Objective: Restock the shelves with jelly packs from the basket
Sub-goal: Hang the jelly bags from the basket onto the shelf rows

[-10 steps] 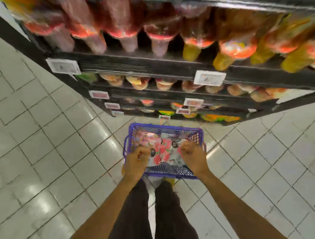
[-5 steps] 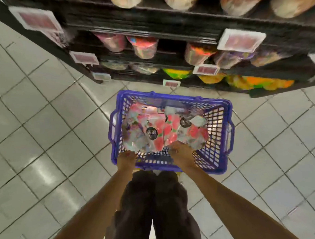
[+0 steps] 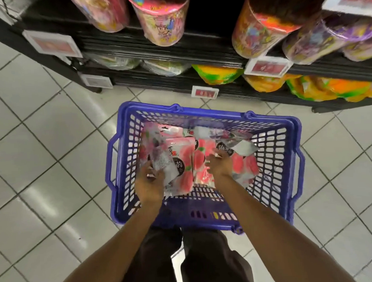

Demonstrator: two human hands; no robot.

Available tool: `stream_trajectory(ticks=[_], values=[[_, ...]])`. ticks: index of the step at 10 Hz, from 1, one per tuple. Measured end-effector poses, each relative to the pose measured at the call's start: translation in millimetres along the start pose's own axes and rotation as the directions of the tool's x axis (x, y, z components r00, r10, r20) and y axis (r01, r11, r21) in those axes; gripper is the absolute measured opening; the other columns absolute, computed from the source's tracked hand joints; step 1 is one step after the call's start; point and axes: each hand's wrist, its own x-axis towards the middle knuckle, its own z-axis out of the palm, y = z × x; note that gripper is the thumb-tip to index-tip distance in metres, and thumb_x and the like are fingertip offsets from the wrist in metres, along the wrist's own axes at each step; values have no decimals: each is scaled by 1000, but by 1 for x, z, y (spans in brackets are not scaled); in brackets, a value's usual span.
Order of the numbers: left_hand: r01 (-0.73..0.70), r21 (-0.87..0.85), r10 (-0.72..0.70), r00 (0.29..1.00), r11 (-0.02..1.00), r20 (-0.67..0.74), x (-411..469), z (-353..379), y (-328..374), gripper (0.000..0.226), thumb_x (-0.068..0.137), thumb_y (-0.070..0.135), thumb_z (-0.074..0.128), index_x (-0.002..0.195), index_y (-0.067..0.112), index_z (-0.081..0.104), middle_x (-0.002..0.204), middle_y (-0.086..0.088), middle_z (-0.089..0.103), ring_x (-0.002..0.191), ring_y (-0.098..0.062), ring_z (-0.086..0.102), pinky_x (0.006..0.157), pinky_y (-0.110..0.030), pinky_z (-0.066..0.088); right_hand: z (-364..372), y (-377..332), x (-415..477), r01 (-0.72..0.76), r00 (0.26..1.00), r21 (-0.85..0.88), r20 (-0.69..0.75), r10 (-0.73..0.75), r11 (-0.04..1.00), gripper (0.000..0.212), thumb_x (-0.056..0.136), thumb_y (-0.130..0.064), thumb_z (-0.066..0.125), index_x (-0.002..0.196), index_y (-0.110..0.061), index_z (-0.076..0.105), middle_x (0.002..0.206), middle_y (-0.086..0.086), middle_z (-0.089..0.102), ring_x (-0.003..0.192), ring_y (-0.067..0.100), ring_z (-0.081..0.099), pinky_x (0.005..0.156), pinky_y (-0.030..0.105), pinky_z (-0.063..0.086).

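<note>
Sitting on the pale tiled floor (image 3: 44, 145), just before the black shelves (image 3: 177, 46): a blue plastic basket (image 3: 287, 158). Standing on the upper shelf, printed round tubs (image 3: 161, 17). Lying on the bottom shelf, yellow-and-green bags (image 3: 218, 73). Hanging along the shelf edges, price tags (image 3: 267, 66).

Glossy film jelly packs (image 3: 182, 162), perforated plastic basket (image 3: 272, 150), shiny floor tiles (image 3: 44, 145)
</note>
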Motion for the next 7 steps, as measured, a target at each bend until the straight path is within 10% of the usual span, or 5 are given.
stream_trajectory(ticks=[2, 3, 4, 5, 7], values=[[-475, 308, 439, 880, 824, 184, -11, 17, 24, 36, 87, 0, 59, 116, 20, 53, 67, 12, 49, 57, -3, 52, 49, -18, 38, -1, -29, 20, 62, 994, 31, 92, -65, 998, 48, 96, 2, 49, 137, -21, 47, 106, 7, 55, 92, 23, 56, 90, 45, 51], [-527, 490, 329, 838, 695, 434, -3, 26, 19, 34, 90, 16, 63, 122, 19, 53, 102, -3, 63, 81, -26, 66, 64, -36, 54, 4, -40, 23, -69, 985, 251, 169, 27, 965, 37, 102, -3, 38, 134, -22, 45, 106, 9, 54, 95, 23, 55, 77, 37, 50], [-423, 397, 160, 822, 814, 547, 9, 29, 9, 38, 89, 30, 68, 122, 16, 57, 109, -5, 62, 88, -24, 65, 76, -34, 55, 6, -41, 29, -83, 992, 174, 112, 64, 981, 35, 102, -5, 46, 136, -12, 53, 133, 12, 56, 117, 30, 56, 74, 32, 55], [-356, 419, 236, 920, 835, 312, 27, 27, -4, 42, 89, 14, 64, 130, 12, 53, 128, -10, 53, 111, -26, 56, 92, -36, 50, 8, -41, 30, -23, 997, 24, 75, 21, 999, 24, 103, -11, 46, 124, -12, 57, 143, 16, 50, 131, 35, 48, 104, 42, 46], [-158, 598, 92, 986, 786, 139, 46, 37, -5, 102, 69, 38, 85, 147, 7, 27, 148, -20, 35, 139, -37, 29, 115, -48, 26, 0, -23, 45, -102, 993, 460, -12, 120, 882, 16, 93, -2, 54, 85, -13, 64, 74, -2, 68, 67, 9, 64, 71, 28, 54]])
